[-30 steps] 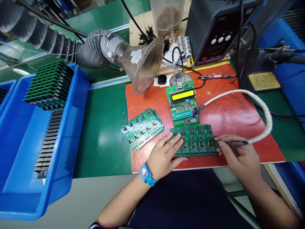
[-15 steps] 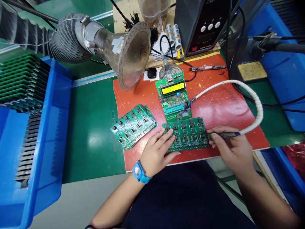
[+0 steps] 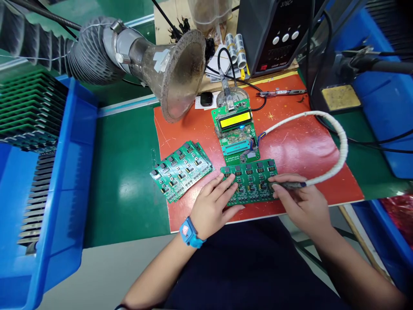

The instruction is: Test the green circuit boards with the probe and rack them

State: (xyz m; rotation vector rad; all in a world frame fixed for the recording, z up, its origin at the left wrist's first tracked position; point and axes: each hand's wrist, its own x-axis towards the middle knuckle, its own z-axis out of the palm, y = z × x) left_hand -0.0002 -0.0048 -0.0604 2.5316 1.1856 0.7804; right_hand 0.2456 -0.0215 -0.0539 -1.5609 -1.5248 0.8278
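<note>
A green circuit board (image 3: 253,189) lies flat, dark probe (image 3: 293,185) at its right end.

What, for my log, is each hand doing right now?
Left hand: open, fingers resting on the circuit board.
Right hand: closed, holding the corded dark tool.

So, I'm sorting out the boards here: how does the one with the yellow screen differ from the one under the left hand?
The screen board has one large lit yellow screen; the hand-held-down board has a row of small digit displays.
The screen board has a white cable attached; the hand-held-down board shows none.
The left hand rests on the hand-held-down board, not the screen board.
Both are green.
</note>
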